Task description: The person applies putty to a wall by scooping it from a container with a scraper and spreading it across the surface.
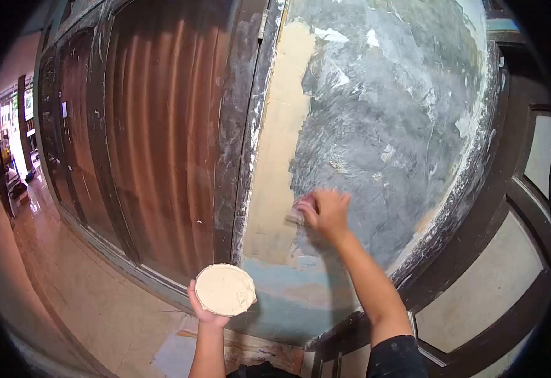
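Observation:
My left hand [203, 309] holds up a round tub [225, 313] from below and the side, its fingers around the wall. Cream-coloured putty [225, 290] fills it close to the rim. Higher and to the right, my right hand [327, 211] is closed on a small putty knife [294, 217], blurred and partly hidden by the fingers. The blade is at the wall, near the edge where a smooth cream strip [275, 145] meets the rough grey surface [376, 138].
Left of the cream strip stands a dark wooden frame [232, 126] with glass and a brown curtain [162, 126] behind it. A dark panelled door [489, 277] is on the right. Below, the wall is bluish [288, 277]. Paper sheets [178, 353] lie on the tiled floor [99, 296].

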The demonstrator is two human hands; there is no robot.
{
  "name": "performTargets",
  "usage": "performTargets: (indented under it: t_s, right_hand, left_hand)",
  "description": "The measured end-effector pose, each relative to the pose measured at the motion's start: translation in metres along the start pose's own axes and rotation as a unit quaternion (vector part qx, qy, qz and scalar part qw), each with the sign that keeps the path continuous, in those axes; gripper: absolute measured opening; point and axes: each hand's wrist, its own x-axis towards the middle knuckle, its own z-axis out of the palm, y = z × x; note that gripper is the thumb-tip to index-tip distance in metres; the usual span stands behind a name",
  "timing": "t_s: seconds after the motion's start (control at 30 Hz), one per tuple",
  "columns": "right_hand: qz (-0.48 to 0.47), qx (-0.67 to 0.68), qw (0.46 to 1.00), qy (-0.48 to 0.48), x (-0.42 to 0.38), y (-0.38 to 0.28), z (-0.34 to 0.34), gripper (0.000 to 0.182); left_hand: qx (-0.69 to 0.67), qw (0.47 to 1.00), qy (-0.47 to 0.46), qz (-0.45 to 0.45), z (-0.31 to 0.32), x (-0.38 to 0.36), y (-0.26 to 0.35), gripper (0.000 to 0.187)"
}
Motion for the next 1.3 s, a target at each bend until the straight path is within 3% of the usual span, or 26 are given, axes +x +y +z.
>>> performTargets:
  t_s: [0.1, 0.13, 0.17, 0.2, 0.27, 0.33, 0.4, 0.5, 0.57, 0.6, 0.63, 0.67, 0.7, 0.73, 0.77, 0.83, 0.93, 0.97, 1.03, 1.1, 1.2, 1.27, 1.3]
  right_hand:
    - [-0.141, -0.025, 0.986, -0.091, -0.066, -0.008, 0.033, 0.031]
    - [-0.17, -0.042, 0.981, -0.081, -0.071, -0.007, 0.042, 0.031]
    - [-0.2, -0.063, 0.975, -0.073, -0.076, -0.001, 0.047, 0.03]
    - [-0.203, -0.071, 0.974, -0.073, -0.066, 0.003, 0.043, 0.03]
    - [-0.142, -0.086, 0.986, -0.007, -0.017, 0.006, 0.027, 0.032]
    - [-0.031, -0.103, 0.994, -0.013, 0.046, 0.012, -0.008, 0.036]
    - [0.02, -0.085, 0.984, 0.158, 0.089, 0.03, -0.027, 0.047]
    - [0.061, -0.052, 0.974, 0.214, 0.096, 0.042, -0.035, 0.046]
    - [0.017, -0.025, 0.987, 0.16, 0.06, 0.025, -0.021, 0.043]
    - [0.019, 0.011, 0.998, 0.055, 0.034, 0.002, -0.024, 0.039]
    - [-0.019, 0.006, 1.0, -0.01, 0.002, -0.003, -0.002, 0.035]
    - [-0.056, 0.022, 0.998, -0.021, -0.031, -0.012, 0.018, 0.033]
    - [-0.075, -0.005, 0.991, -0.114, -0.059, -0.017, 0.033, 0.032]
    - [-0.14, -0.055, 0.986, -0.076, -0.076, -0.017, 0.047, 0.03]
    - [-0.139, -0.056, 0.986, -0.073, -0.072, -0.016, 0.047, 0.03]
    - [-0.116, -0.074, 0.989, -0.047, -0.053, -0.015, 0.043, 0.028]
    - [0.054, -0.018, 0.998, 0.033, 0.017, -0.004, 0.006, 0.031]
    - [0.055, -0.031, 0.987, 0.151, 0.034, 0.01, 0.006, 0.035]
    - [0.076, -0.04, 0.982, 0.168, 0.035, 0.019, -0.003, 0.039]
    - [0.066, 0.003, 0.985, 0.161, 0.018, 0.015, -0.001, 0.039]
    - [0.069, 0.118, 0.99, 0.029, -0.059, -0.026, 0.02, 0.04]
    - [0.16, 0.2, 0.965, -0.056, -0.098, -0.063, 0.023, 0.046]
    - [0.273, 0.317, 0.9, -0.125, -0.11, -0.078, 0.026, 0.046]
  left_hand:
    - [0.008, 1.0, 0.01, 0.02, -0.003, 0.003, 0.001, 0.08]
    - [0.03, 0.998, 0.029, 0.046, 0.0, 0.001, 0.001, 0.081]
    - [-0.028, 0.999, 0.046, 0.005, 0.005, -0.001, 0.004, 0.082]
    - [-0.021, 1.0, 0.011, -0.004, 0.014, -0.004, 0.006, 0.079]
    - [-0.011, 0.999, -0.027, -0.012, 0.021, -0.001, 0.006, 0.076]
    - [-0.022, 1.0, -0.002, 0.005, 0.013, 0.001, 0.002, 0.075]
    - [-0.013, 1.0, 0.021, 0.011, 0.005, 0.003, -0.002, 0.077]
    - [0.0, 0.999, 0.035, 0.011, 0.014, -0.007, -0.001, 0.078]
    - [-0.024, 0.999, 0.038, 0.003, -0.001, -0.006, -0.001, 0.076]
    - [-0.006, 0.999, 0.03, 0.008, 0.001, -0.008, 0.001, 0.076]
    - [0.011, 1.0, 0.023, 0.015, 0.004, -0.01, 0.002, 0.076]
    - [-0.044, 0.996, 0.075, 0.027, -0.011, -0.004, 0.003, 0.078]
    - [-0.044, 0.996, 0.074, 0.031, 0.0, -0.009, 0.006, 0.078]
    - [-0.012, 0.999, 0.031, 0.014, 0.022, -0.018, 0.012, 0.076]
    - [0.019, 1.0, -0.014, -0.001, 0.036, -0.022, 0.015, 0.075]
    - [-0.006, 1.0, 0.025, 0.015, 0.016, -0.012, 0.011, 0.075]
    - [0.002, 0.998, 0.056, 0.025, 0.016, -0.013, 0.01, 0.074]
    - [0.007, 0.996, 0.075, 0.037, 0.015, -0.013, 0.008, 0.075]
    - [0.017, 0.999, 0.027, -0.006, 0.02, -0.019, 0.007, 0.076]
    - [0.0, 0.999, 0.049, -0.012, 0.012, -0.021, 0.004, 0.077]
    - [0.011, 0.999, 0.032, -0.004, 0.002, -0.022, 0.004, 0.078]
    - [0.014, 0.999, 0.035, 0.014, 0.014, -0.026, 0.006, 0.078]
    - [0.009, 1.0, 0.02, 0.008, 0.016, -0.026, 0.006, 0.078]
